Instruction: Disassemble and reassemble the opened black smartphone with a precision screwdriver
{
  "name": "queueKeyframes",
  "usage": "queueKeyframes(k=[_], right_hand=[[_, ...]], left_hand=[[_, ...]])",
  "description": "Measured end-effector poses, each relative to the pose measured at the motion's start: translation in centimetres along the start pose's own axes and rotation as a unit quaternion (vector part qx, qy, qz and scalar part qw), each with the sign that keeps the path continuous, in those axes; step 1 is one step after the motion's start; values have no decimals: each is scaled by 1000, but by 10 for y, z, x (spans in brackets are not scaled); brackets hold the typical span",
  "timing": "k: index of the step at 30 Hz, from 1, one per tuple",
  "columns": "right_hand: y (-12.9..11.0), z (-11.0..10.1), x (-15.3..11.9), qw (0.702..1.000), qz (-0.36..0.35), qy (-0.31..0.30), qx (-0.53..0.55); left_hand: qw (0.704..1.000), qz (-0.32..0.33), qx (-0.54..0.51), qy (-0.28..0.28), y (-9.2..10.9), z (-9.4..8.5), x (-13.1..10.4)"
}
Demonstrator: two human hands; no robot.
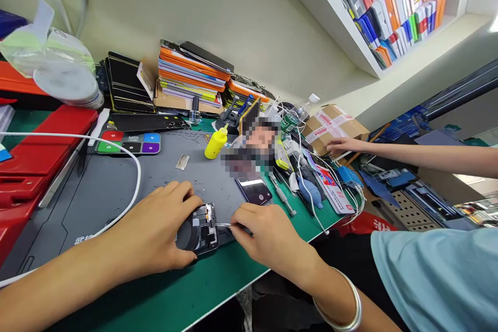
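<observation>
An opened smartphone (199,228), its inner parts bare, lies near the front edge of the work mat. My left hand (165,228) grips it, thumb on the near side and fingers along the far side. In my right hand (266,233) is a pair of thin metal tweezers (222,224), pinched between thumb and fingers. Their tip reaches the right end of the smartphone; whether it touches a part is too small to tell. A second phone (254,190) with a lit screen lies just beyond my right hand.
On the grey mat (171,166) stand a yellow bottle (216,142) and a coloured magnetic tray (128,142). A white cable (138,176) loops across the left. Tools, a blue air blower (310,193) and wires crowd the right. Another person's hand (342,146) reaches toward a cardboard box (335,127).
</observation>
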State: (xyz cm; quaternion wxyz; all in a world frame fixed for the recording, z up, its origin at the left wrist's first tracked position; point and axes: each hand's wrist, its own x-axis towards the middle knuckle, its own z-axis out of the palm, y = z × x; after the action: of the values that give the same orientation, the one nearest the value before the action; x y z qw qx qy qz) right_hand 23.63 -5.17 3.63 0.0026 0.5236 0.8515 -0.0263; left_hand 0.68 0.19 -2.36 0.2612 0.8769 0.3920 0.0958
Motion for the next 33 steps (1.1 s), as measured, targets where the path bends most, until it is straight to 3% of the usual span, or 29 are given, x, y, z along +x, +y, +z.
queueKeyframes(k=[4, 9, 13, 15, 20, 26, 33], right_hand=[[-21, -13, 13, 992, -69, -22, -101], [-54, -33, 46, 978, -120, -110, -134], [-31, -36, 57, 983, -112, -115, -91], [-8, -31, 50, 991, -76, -110, 24], [22, -1, 18, 991, -30, -48, 125], [9, 34, -7, 976, 23, 64, 205], [8, 53, -16, 962, 28, 139, 234]], left_hand=[[1000, 2, 9, -6, 0, 0, 1], [1000, 7, 10, -7, 1, -2, 1], [1000, 2, 15, -19, 2, -5, 1], [1000, -1, 17, -22, 2, -5, 0], [999, -4, 20, -24, 1, -4, 1], [1000, -2, 19, -13, -1, -2, 1], [1000, 8, 21, 7, -4, 2, 0]])
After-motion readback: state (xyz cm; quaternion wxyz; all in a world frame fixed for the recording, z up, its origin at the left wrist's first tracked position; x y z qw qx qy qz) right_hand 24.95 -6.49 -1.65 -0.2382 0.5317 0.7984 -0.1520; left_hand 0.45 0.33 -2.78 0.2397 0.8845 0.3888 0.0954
